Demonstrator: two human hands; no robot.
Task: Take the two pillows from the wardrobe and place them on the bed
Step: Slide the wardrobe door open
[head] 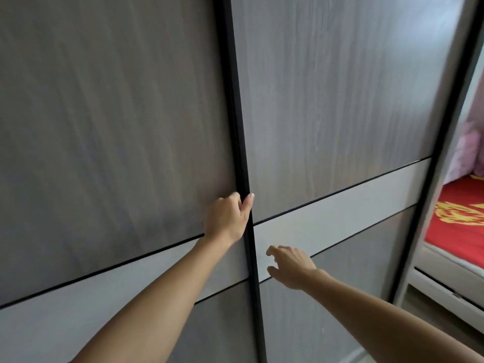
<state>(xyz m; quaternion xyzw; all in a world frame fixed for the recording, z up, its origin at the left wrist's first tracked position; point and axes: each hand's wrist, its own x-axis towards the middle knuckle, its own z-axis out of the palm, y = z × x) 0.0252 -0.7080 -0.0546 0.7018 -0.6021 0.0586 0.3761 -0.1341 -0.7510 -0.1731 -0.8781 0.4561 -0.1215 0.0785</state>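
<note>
Grey wardrobe doors (340, 100) shut, left hand (226, 218) gripping black edge strip (235, 100)

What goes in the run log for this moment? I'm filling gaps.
stage: opening wardrobe | left hand: on door edge | right hand: open, reaching | pillows: unseen

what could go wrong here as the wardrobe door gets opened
1. The left hand has its fingers hooked round the black vertical door edge of the grey wood-grain sliding wardrobe door; they could get pinched if the panels overlap as it slides.
2. The right hand hovers open near the same edge, possibly in the door's path.
</note>
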